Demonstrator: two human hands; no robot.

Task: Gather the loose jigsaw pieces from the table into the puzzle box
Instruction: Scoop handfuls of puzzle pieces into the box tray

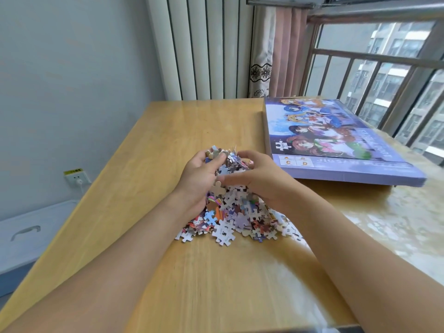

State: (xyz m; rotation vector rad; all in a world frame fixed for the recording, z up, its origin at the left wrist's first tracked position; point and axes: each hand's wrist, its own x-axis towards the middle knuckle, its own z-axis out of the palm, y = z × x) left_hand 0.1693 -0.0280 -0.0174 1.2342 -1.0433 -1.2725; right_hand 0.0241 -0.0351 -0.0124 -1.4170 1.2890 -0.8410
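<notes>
My left hand (197, 181) and my right hand (259, 179) were cupped toward each other over the top of the heap of jigsaw pieces (235, 212), fingers curled in and clutching a bunch of pieces between the two palms. The left one pressed in from the heap's left flank, the right one from its right flank, and the fingertips nearly met at the crest. One pale piece stuck out between the thumbs. Below my wrists the rest of the heap spread out on the table (149, 150), with a fringe of white-backed pieces lying flat on its near side.

The heap sat around the middle of the surface, nearer the right edge than the left. Bare wood lay open to the left of it up to the left edge, beyond it up to the far edge, and on the near side between my forearms. The puzzle box (336, 143) lay flat at the far right corner, closed side up with its printed picture showing, just beside my right hand but not touching it; its near right corner seemed to jut past the table's right edge. A strip of bare wood separated box and heap. Past the right edge stood a window railing (374, 80), and past the far edge a ribbed white panel (204, 49) and a curtain (283, 49).
</notes>
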